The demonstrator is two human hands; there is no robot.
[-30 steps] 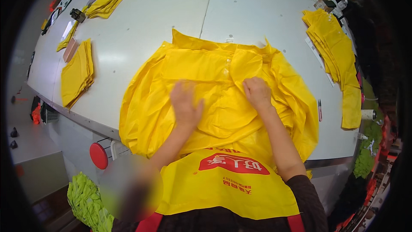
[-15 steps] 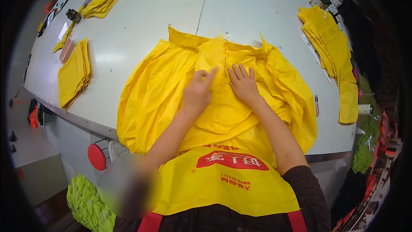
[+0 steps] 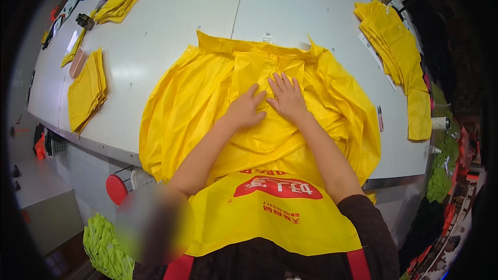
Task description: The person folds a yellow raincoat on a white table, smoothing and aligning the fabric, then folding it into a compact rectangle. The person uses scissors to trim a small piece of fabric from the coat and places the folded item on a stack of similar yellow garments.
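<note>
Head view: a yellow garment (image 3: 265, 137) lies on the pale table (image 3: 181, 13). Left hand (image 3: 245, 111) and right hand (image 3: 289, 101) rest on the garment's middle, fingers loosely spread; snips (image 3: 380, 119) lie just right of the garment.

Yel. apron (image 3: 277, 218) w/ red straps (image 3: 358, 265), dk. sleeve (image 3: 367, 220)

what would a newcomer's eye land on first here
The large yellow garment mid-picture on the pale table dominates, with the left hand and right hand resting on it. Yellow stacks lie left and right, and a red disc stands out below the table's left edge.
</note>
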